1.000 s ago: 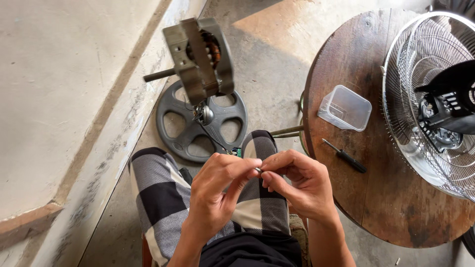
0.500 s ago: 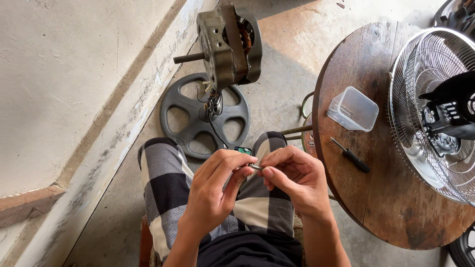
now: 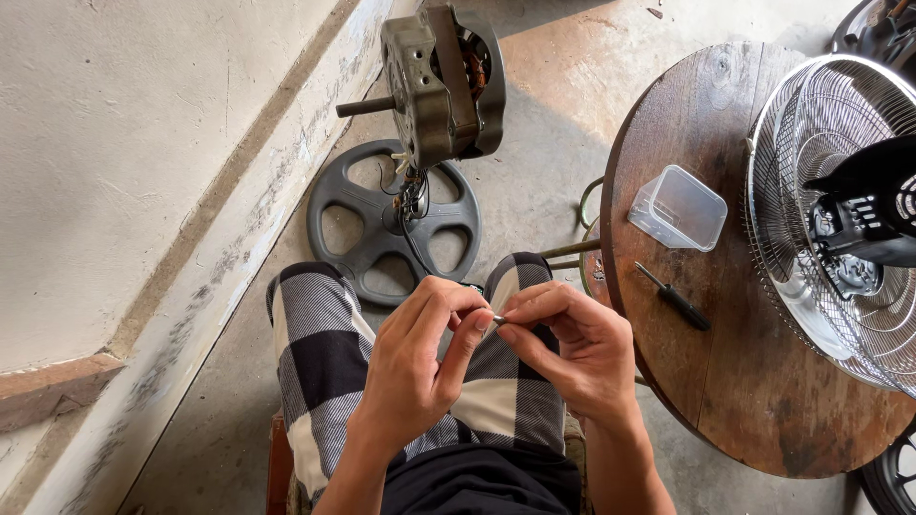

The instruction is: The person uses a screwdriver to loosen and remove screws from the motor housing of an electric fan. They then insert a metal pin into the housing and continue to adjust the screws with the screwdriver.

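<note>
My left hand [image 3: 420,358] and my right hand [image 3: 572,348] meet fingertip to fingertip over my lap, pinching the end of a thin dark wire [image 3: 416,250] between them. The wire runs up and away to a grey fan motor [image 3: 444,81] with a shaft sticking out to the left and copper windings showing inside. The motor hangs or stands above a dark round wheel-shaped base [image 3: 391,219] on the floor. My knees are covered by black and white checked cloth [image 3: 320,353].
A round wooden table [image 3: 754,381] stands at the right, holding a clear plastic box [image 3: 679,206], a small black screwdriver [image 3: 674,298] and a wire fan guard [image 3: 840,200] with a black fan housing. A pale wall with a sloped base runs along the left.
The view has shifted, so the motor, base and table sit further right and the motor higher in frame. My hands stay together on the wire end with little movement.
</note>
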